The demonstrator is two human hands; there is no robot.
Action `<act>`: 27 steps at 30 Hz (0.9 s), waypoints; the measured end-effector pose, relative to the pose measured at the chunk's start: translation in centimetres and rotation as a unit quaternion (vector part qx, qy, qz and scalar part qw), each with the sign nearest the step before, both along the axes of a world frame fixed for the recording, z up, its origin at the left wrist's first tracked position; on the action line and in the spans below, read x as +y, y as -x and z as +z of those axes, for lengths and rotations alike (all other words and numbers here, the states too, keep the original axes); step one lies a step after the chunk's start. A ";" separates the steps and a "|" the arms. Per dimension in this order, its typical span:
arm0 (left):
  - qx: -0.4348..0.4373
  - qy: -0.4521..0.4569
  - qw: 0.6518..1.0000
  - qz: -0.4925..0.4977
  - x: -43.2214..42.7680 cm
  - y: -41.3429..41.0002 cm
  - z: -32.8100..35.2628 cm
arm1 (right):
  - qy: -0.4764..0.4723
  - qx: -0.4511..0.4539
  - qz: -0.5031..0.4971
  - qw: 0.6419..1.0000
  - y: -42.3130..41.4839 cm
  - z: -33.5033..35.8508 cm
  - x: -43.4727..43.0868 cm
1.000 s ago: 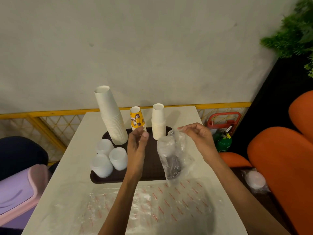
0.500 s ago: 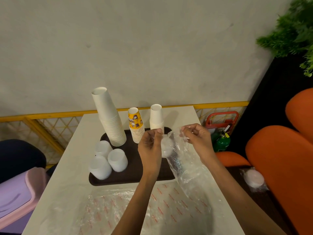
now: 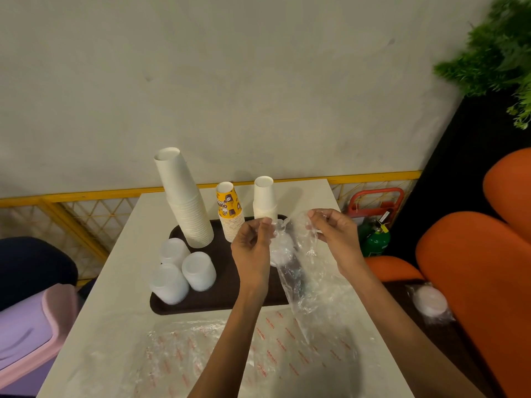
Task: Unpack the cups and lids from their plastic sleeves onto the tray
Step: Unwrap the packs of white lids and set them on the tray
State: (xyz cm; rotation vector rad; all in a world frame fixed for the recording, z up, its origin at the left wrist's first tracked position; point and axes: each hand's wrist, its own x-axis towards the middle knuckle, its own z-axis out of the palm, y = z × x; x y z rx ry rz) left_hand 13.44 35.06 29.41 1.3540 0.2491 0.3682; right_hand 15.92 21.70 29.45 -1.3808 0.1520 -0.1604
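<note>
Nearest the camera, empty printed sleeves [image 3: 230, 354] lay flat on the table [image 3: 115, 326], likely dumped there to keep the tray free. Above them, the left hand [image 3: 253, 248] and right hand [image 3: 336, 239] each pinched the top edge of a clear plastic sleeve [image 3: 310, 282], fingers curled on the film. They held it apart over the tray's right end, probably to open the mouth. A short stack of white lids [image 3: 283, 248] sat inside near the top, not yet out; the sleeve's tail draped to the table. Off right, another wrapped lid pack [image 3: 431, 301] waited on a dark surface. On the brown tray [image 3: 224, 282], three unpacked lid stacks [image 3: 184, 271] were grouped at the left. At the far edge stood a tall white cup stack [image 3: 184, 199], leaning slightly, a yellow printed cup stack [image 3: 230, 214] and a short white cup stack [image 3: 264, 196].
</note>
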 end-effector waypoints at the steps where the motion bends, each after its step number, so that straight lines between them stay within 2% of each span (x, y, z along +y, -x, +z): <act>1: -0.001 0.001 1.000 0.004 -0.1 -0.1 0.1 | -0.001 -0.002 0.007 1.000 0.1 0.0 0.1; 9: -0.030 -0.004 0.996 0.086 1.1 -1.8 -0.8 | 0.013 -0.019 0.046 0.999 -0.3 0.9 -1.3; 15: 0.036 -0.078 0.993 0.076 1.9 -2.0 -2.3 | 0.025 -0.042 0.051 0.997 -0.7 1.0 -1.3; 18: -0.050 -0.163 0.981 0.089 1.9 -1.6 -1.5 | 0.033 -0.046 0.063 0.996 -0.6 1.3 -1.3; 20: -0.110 -0.237 0.965 0.038 1.4 -1.5 -0.1 | 0.041 -0.046 0.077 0.995 -0.7 1.5 -1.1; 22: -0.126 -0.291 0.946 -0.065 0.8 -1.7 0.8 | 0.046 -0.051 0.089 0.994 -0.9 1.9 -0.9; 24: -0.103 -0.306 0.934 -0.155 0.4 -2.2 1.2 | 0.049 -0.063 0.098 0.992 -1.1 2.3 -0.8; 27: -0.088 -0.294 0.936 -0.170 0.1 -2.7 0.9 | 0.055 -0.073 0.094 0.991 -1.2 2.9 -1.4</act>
